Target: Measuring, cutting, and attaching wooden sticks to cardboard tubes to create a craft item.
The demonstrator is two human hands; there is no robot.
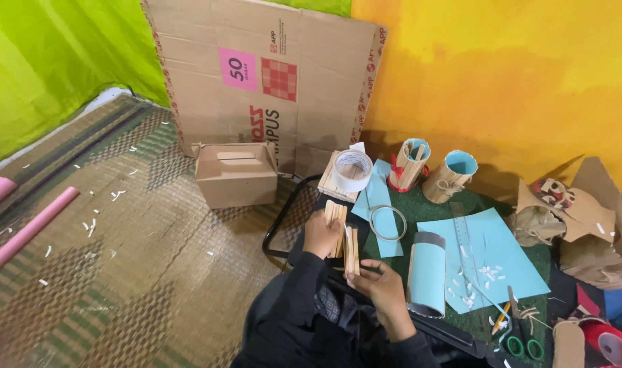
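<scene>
On the low desk [434, 194], the left hand [320, 235] steadied a stick bundle [335, 219]; the right hand [386, 292] pinched two sticks [352, 251] upright, seemingly for alignment.

Pale matt wooden sticks [350, 251] rest in the hands, by a smooth light-blue paper tube [427, 274], a rough green felt-like surface [420, 217], a plain cardboard box [236, 174] and a coarse woven floor mat [120, 272].

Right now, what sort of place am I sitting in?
Probably a home craft corner on the floor: a woven mat, a low table with blue paper sheets, stick-covered pots, and wooden sticks in your right hand.
</scene>
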